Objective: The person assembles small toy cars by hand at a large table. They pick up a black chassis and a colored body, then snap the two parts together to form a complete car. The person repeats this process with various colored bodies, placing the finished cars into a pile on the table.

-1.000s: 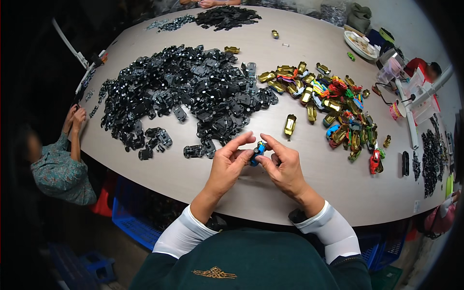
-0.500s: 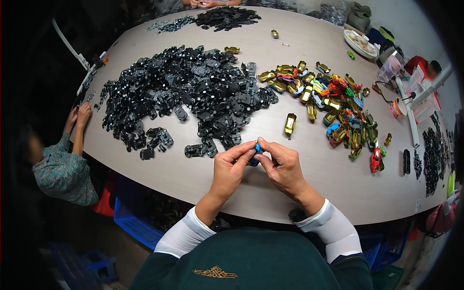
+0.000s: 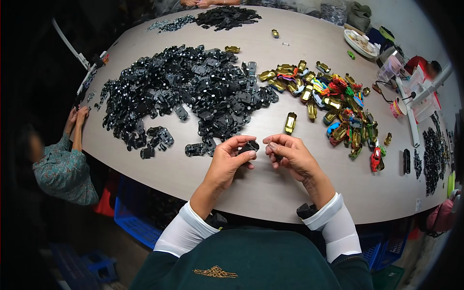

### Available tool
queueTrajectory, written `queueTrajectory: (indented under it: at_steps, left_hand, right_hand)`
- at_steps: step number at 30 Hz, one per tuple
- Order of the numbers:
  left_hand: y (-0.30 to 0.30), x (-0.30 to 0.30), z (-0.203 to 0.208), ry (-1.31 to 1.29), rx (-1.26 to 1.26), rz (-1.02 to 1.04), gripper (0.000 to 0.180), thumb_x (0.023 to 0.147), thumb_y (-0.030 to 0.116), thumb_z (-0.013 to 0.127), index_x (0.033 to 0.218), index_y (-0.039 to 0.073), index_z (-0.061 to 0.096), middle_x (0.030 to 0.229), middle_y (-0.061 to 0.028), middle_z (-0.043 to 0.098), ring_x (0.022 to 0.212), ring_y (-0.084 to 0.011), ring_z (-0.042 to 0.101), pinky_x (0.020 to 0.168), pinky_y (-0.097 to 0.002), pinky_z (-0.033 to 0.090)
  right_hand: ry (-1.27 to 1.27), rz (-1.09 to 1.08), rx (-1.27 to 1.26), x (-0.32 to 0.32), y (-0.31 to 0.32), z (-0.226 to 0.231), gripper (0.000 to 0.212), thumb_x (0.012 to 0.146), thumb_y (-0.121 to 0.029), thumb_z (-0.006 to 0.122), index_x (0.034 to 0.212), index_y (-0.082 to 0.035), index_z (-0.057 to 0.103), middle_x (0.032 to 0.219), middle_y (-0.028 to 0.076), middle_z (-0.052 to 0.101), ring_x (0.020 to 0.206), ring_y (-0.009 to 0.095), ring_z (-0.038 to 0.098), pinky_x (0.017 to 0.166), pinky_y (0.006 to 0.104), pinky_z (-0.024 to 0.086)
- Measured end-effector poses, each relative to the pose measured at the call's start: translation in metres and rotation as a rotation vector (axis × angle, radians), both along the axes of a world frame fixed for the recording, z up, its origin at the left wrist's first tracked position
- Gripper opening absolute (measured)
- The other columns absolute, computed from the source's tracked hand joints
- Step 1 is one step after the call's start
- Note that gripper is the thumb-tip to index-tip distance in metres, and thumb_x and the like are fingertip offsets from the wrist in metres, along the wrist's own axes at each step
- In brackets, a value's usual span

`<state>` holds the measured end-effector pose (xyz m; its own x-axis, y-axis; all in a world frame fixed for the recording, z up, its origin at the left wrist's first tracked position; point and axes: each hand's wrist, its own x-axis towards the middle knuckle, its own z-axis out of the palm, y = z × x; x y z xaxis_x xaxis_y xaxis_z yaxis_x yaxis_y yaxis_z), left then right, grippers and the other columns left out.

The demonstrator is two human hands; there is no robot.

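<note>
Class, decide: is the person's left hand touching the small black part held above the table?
Touching. The head view shows the left hand with its fingertips pinching the small black part.

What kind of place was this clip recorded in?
Most likely a small toy-car assembly workshop. A big heap of black plastic chassis parts covers the round table, beside a pile of coloured and gold toy-car bodies, and another person sits at the same table's edge.

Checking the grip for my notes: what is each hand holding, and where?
Left hand pinches a small black part at its edges; right hand: cannot tell.
</note>
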<state>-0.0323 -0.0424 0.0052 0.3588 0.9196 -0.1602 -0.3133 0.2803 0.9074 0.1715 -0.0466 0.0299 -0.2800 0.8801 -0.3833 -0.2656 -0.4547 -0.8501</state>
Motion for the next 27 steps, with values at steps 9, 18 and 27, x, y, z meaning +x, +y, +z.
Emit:
queueTrajectory:
  at_steps: [9, 18, 27]
  left_hand:
    - [-0.005, 0.002, -0.004, 0.015, -0.122, -0.004, 0.019, 0.092, 0.017, 0.063, 0.105, 0.005, 0.056, 0.086, -0.0004, 0.055, 0.059, -0.0038, 0.049, 0.043, -0.0159, 0.037]
    - [-0.007, 0.000, -0.006, 0.003, -0.153, -0.079, 0.016, 0.091, 0.018, 0.064, 0.094, 0.008, 0.052, 0.081, 0.0013, 0.052, 0.056, -0.0033, 0.046, 0.042, -0.0153, 0.032]
    - [-0.005, -0.007, -0.013, 0.215, 0.120, -0.037, 0.013, 0.089, 0.013, 0.064, 0.087, 0.006, 0.054, 0.078, 0.0024, 0.054, 0.061, -0.0015, 0.044, 0.050, -0.0158, 0.034]
  right_hand:
    - [0.078, 0.174, 0.045, -0.006, -0.006, -0.002, 0.019, 0.096, -0.018, 0.055, 0.106, -0.001, 0.054, 0.072, 0.003, 0.058, 0.054, 0.007, 0.050, 0.045, 0.0212, 0.044]
    - [0.140, 0.207, 0.007, -0.008, -0.008, -0.011, 0.019, 0.096, -0.017, 0.056, 0.103, 0.000, 0.054, 0.069, 0.002, 0.057, 0.049, 0.006, 0.047, 0.040, 0.0191, 0.039]
    - [-0.288, 0.175, 0.316, -0.025, -0.016, -0.012, 0.014, 0.092, -0.013, 0.059, 0.085, -0.001, 0.060, 0.060, -0.001, 0.057, 0.049, 0.006, 0.051, 0.043, 0.0226, 0.037]
